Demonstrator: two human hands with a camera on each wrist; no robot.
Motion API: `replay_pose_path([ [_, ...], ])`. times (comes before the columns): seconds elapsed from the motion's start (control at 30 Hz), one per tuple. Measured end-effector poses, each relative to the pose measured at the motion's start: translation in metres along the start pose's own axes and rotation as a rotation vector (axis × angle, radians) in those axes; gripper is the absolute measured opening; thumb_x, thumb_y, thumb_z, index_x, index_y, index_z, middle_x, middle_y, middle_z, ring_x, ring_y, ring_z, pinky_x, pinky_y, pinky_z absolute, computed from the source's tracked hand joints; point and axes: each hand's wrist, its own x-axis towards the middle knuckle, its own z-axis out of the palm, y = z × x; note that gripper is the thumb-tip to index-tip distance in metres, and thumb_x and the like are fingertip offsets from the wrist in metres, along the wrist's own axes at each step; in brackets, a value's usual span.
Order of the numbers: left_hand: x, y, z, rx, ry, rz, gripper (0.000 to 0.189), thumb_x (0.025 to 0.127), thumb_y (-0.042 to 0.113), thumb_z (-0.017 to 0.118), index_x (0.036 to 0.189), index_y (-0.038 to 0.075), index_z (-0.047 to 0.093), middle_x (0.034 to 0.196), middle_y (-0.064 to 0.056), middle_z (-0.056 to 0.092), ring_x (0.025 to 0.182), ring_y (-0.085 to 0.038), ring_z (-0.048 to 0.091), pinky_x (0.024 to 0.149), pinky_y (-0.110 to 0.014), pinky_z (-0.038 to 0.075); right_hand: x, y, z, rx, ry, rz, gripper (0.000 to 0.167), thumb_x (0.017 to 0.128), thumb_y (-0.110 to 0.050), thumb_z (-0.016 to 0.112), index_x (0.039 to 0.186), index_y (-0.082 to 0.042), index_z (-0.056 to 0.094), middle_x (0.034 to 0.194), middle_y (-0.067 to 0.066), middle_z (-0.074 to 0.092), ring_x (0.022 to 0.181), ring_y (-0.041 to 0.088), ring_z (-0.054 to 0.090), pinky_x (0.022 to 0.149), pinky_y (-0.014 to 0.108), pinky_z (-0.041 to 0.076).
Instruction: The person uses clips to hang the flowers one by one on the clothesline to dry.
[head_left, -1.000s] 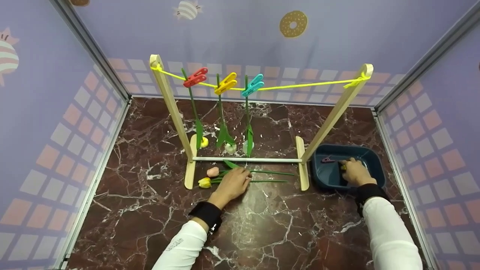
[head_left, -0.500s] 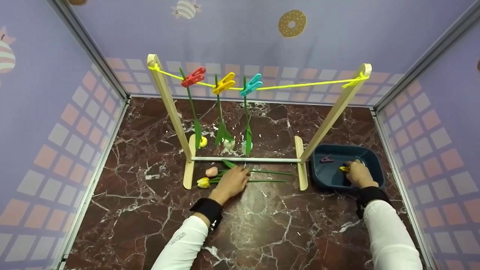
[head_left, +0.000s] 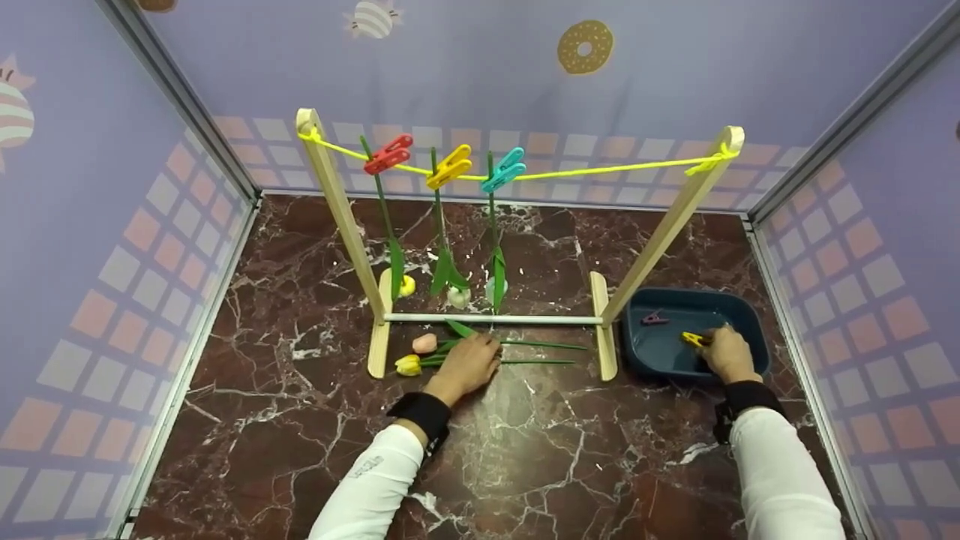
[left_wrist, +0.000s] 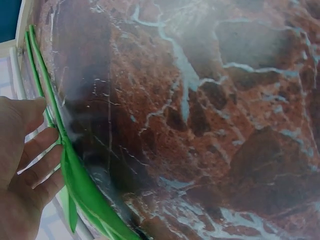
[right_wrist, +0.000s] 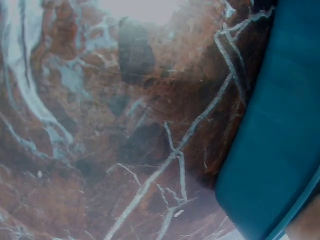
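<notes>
My right hand (head_left: 730,355) pinches a yellow clothespin (head_left: 691,339) inside the dark blue bin (head_left: 637,360); a purple clothespin (head_left: 654,319) lies there too. Only a sliver of that hand shows in the right wrist view, and its fingertips are hidden there. My left hand (head_left: 469,363) rests over two tulips on the floor, a pink tulip (head_left: 424,343) and a yellow tulip (head_left: 409,365). In the left wrist view its loosely bent fingers touch the green stems (left_wrist: 47,90), with a gap between thumb and forefinger.
Behind the hands stands a wooden frame (head_left: 670,225) with a yellow cord (head_left: 600,171). Red (head_left: 388,154), yellow (head_left: 448,166) and turquoise (head_left: 504,170) clothespins hold three tulips upside down on its left half. A white bar (head_left: 540,320) joins the feet. Patterned walls enclose the marbled floor.
My right hand has shifted slightly right within the bin, and the yellow clothespin now shows more clearly at its fingertips. The left hand stays over the tulips.
</notes>
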Motion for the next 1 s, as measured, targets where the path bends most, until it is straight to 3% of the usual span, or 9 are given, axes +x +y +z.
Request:
replay_pose_path([
  [0.27,-0.003,-0.004,0.006,0.012,0.008,0.0,0.02,0.095,0.018,0.066,0.111,0.006,0.069,0.116,-0.015,0.066,0.106,-0.031,0.062,0.091,-0.044,0.054,0.001,-0.006,-0.003,-0.029,-0.004,-0.009,0.028,0.09,-0.01,0.067,0.108,0.012,0.068,0.106,0.037,0.066,0.093,0.054,0.063,0.082,0.062,0.051],
  [0.47,-0.004,-0.004,0.009,0.014,0.031,-0.002,0.019,0.095,0.014,0.065,0.111,0.007,0.071,0.117,-0.014,0.066,0.105,-0.031,0.062,0.088,-0.043,0.055,-0.003,-0.012,-0.005,-0.021,0.01,-0.048,0.032,0.092,-0.011,0.063,0.113,0.014,0.066,0.109,0.037,0.066,0.094,0.052,0.064,0.082,0.06,0.052],
  [0.73,-0.003,-0.003,0.012,0.049,0.067,0.036,0.017,0.097,0.008,0.058,0.106,0.008,0.072,0.11,-0.014,0.067,0.099,-0.031,0.062,0.083,-0.042,0.056,-0.013,-0.019,-0.002,-0.041,0.159,-0.118,0.034,0.092,-0.008,0.062,0.119,0.012,0.064,0.111,0.039,0.06,0.096,0.056,0.06,0.084,0.065,0.049],
  [1.0,-0.005,-0.005,0.017,0.051,0.126,0.043,0.012,0.094,0.008,0.063,0.096,0.009,0.074,0.103,-0.013,0.066,0.094,-0.03,0.062,0.08,-0.042,0.055,-0.021,-0.035,-0.005,-0.02,0.27,-0.199,0.03,0.092,-0.006,0.066,0.116,0.011,0.066,0.101,0.033,0.061,0.088,0.05,0.062,0.078,0.062,0.051],
])
